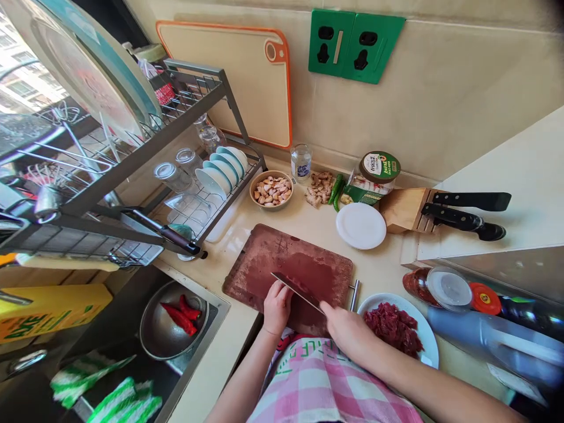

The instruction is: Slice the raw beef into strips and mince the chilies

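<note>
A reddish-brown cutting board (pixel 264 258) lies on the counter in front of me. My right hand (pixel 346 329) is closed round the handle of a knife (pixel 296 289), whose blade lies low across the board's near part. My left hand (pixel 277 305) sits curled at the board's near edge, just left of the blade; what is under its fingers is hidden. A white plate (pixel 429 341) heaped with cut dark red meat (pixel 392 326) stands right of my right hand.
A dish rack (pixel 194 117) with bowls and glasses stands to the left. The sink holds a metal bowl (pixel 154 335) with red chillies. Behind the board are a bowl of garlic (pixel 272 190), ginger, green chillies, a jar, an empty white plate (pixel 361 225), a knife block (pixel 405 208).
</note>
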The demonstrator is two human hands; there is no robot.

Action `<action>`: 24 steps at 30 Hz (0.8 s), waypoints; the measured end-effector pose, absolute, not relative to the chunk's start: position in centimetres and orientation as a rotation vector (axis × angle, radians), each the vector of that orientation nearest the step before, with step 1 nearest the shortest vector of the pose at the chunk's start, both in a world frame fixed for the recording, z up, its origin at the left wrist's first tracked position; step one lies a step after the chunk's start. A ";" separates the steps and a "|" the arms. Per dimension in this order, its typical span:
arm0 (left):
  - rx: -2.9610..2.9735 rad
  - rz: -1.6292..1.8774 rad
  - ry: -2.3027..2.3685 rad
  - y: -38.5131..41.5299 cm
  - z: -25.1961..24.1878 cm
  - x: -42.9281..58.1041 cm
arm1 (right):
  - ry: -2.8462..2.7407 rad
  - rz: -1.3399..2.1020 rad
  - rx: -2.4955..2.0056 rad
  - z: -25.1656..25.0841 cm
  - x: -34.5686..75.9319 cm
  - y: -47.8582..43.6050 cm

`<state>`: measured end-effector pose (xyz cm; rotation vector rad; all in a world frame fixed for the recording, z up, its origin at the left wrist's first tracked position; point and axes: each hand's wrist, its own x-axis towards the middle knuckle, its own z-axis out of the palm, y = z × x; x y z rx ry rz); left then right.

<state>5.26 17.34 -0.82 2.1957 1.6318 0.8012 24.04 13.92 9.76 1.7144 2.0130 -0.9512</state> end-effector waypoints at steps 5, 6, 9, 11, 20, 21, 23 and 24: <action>2.163 0.794 1.586 17.2 -0.2 5.3 | 2.103 -0.846 1.748 7.7 21.2 17.0; 2.167 0.800 1.561 17.2 0.0 5.3 | 2.115 -0.853 1.743 7.7 21.4 17.0; 2.182 0.818 1.546 17.2 0.4 5.3 | 2.135 -0.909 1.736 8.3 23.4 16.0; 2.204 0.824 1.567 17.2 0.4 5.3 | 2.136 -0.957 1.753 9.0 24.9 14.7; 2.218 0.820 1.585 17.3 -0.5 5.2 | 2.025 -1.012 1.736 10.0 25.3 12.4; 2.193 0.826 1.604 17.3 -0.6 5.1 | 2.025 -0.990 1.732 9.6 24.4 13.2; 2.146 0.820 1.627 17.3 -0.7 5.1 | 2.020 -0.922 1.751 8.7 22.5 14.9; 2.130 0.810 1.617 17.2 -0.6 5.0 | 2.032 -0.910 1.757 8.3 21.7 15.7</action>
